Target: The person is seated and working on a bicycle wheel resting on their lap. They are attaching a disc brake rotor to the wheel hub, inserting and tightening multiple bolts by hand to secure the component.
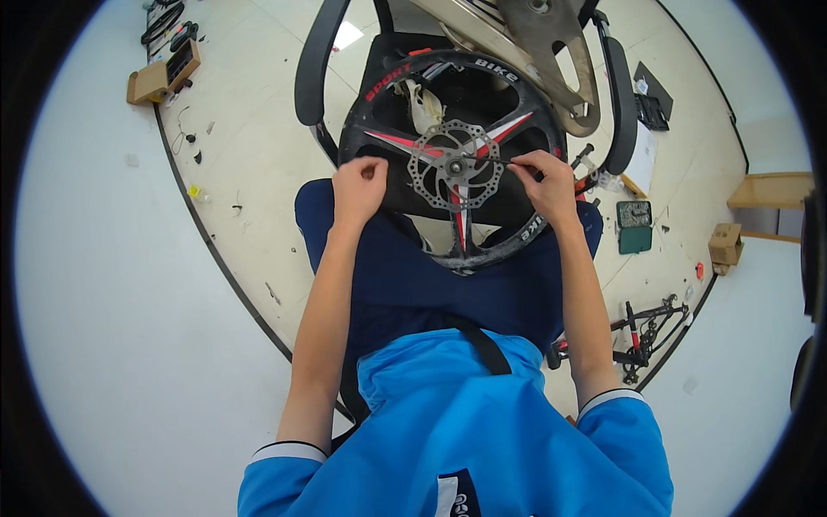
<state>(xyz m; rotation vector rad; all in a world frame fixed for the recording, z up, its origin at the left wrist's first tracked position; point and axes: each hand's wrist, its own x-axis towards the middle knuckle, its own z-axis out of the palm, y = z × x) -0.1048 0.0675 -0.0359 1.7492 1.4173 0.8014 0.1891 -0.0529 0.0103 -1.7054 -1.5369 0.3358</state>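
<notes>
A black bicycle wheel with red and white spokes lies across my lap and the seat of a black chair. At its hub sits a silver brake disc with a perforated rim. My right hand, at the wheel's right side, pinches a thin dark hex key that reaches across the disc toward the hub. My left hand is closed over the wheel's left side, apart from the disc; whatever its curled fingers hold, if anything, is hidden. A pale crumpled cloth or glove shows between the spokes.
Beyond the wheel, a bronze-coloured frame part rests over the chair, between its armrests. On the floor at right are a green tool case and a black bicycle frame. An open cardboard box stands far left.
</notes>
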